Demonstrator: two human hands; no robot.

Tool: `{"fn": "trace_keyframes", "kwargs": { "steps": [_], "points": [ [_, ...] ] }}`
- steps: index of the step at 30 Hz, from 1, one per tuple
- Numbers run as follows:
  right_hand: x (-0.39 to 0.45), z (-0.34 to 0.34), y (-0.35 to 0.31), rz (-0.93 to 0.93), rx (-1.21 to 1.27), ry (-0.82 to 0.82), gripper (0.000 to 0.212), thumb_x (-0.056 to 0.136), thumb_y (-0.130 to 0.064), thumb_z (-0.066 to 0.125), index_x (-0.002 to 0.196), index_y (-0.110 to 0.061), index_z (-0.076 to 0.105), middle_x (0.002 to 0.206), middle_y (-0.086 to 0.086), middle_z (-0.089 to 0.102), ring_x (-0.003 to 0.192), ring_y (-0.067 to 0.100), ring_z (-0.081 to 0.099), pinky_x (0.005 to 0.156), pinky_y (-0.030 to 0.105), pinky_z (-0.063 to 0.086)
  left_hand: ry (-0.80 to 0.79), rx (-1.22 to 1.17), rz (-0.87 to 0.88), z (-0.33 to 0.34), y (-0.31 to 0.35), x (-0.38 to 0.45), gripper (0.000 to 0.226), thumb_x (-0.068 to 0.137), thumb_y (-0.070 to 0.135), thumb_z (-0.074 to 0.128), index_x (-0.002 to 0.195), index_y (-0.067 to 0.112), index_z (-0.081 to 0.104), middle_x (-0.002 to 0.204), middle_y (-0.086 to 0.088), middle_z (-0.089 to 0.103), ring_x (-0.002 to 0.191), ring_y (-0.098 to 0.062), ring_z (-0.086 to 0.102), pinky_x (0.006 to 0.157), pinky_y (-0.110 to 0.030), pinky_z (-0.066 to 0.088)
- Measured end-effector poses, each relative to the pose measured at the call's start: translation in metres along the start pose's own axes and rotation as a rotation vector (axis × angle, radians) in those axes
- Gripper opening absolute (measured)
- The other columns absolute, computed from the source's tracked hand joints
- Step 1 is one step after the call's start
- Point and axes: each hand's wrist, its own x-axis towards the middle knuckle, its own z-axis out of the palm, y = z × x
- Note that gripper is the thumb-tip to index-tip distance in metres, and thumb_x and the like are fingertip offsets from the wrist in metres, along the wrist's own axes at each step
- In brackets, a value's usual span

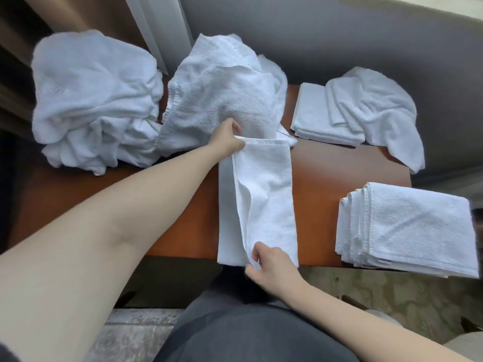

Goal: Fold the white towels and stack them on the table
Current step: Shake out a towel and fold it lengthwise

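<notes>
While the left hand (228, 139) pinches the far end of a long white towel (264, 194), the right hand (269, 267) pinches the near end, thumb and fingers curled round the top layer at the table's front edge. This towel lies lengthwise down the middle of the reddish-brown table (321, 178), folded into a narrow strip. Its upper layer is lifted and rumpled along the left side, so a flat under-layer shows as a pale band beside it. The nap looks soft and looped, with loose creases running between the two hands.

At the right front corner sits a stack of folded towels (407, 226), its layered edges facing left and its near corner hanging over the table's edge. Farther back on the right lies a smaller folded pile (313, 113), and a loose towel (376, 111) is draped across it, spilling over the table's right side. Behind the left hand rises a crumpled heap (222, 87) of unfolded towels, and a second heap (91, 100) bulges at the far left.

How many towels make up each heap cannot be told, since the folds run into one another. The left fingertips are hidden behind the towel's end, and the heap behind them covers the table's far edge. A grey sofa (339, 35) fills the background, its surface blurred. Dark grey trousers (248, 333) show at the bottom, cut off by the frame, as are both forearms. Patterned floor (392, 296) lies under the table, its design hard to make out.
</notes>
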Motion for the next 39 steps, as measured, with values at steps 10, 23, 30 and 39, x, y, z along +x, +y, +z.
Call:
{"fn": "trace_keyframes", "kwargs": {
  "steps": [10,23,30,39],
  "points": [
    [0.054,0.042,-0.037,-0.033,-0.218,-0.188,0.041,0.098,-0.051,0.052,0.100,-0.010,0.046,0.090,0.008,0.058,0.081,0.028,0.053,0.069,0.038,0.044,0.156,0.243,0.176,0.018,-0.045,-0.025,0.032,0.092,0.008,0.056,0.124,0.010,0.051,0.125,-0.011,0.055,0.107,-0.029,0.056,0.075,-0.036,0.042],
    [0.121,-0.044,0.080,0.428,0.326,0.406,0.050,0.099,-0.044,0.058,0.134,-0.010,0.051,0.122,0.005,0.056,0.112,0.021,0.054,0.094,0.037,0.048,0.042,0.110,-0.480,0.104,-0.078,-0.105,0.100,0.073,0.071,0.073,0.137,0.003,0.038,0.137,-0.014,0.045,0.127,-0.032,0.046,0.098,-0.043,0.045],
    [0.141,-0.051,0.077,0.500,0.675,0.293,0.040,0.083,-0.037,0.069,0.059,-0.021,0.041,0.056,-0.009,0.040,0.056,0.015,0.036,0.052,0.029,0.026,0.068,0.051,-0.432,0.100,-0.090,-0.097,0.055,0.091,0.047,0.068,0.122,0.004,0.052,0.130,-0.015,0.052,0.127,-0.034,0.047,0.101,-0.043,0.042],
    [0.121,-0.060,0.074,0.561,1.057,0.120,0.027,0.093,-0.027,0.056,0.108,-0.009,0.069,0.108,0.010,0.076,0.098,0.026,0.071,0.089,0.044,0.055,-0.053,-0.543,-0.584,0.092,-0.091,-0.094,0.046,0.095,0.029,0.062,0.132,0.008,0.047,0.134,-0.007,0.054,0.125,-0.028,0.052,0.095,-0.038,0.043]
  ]
}}
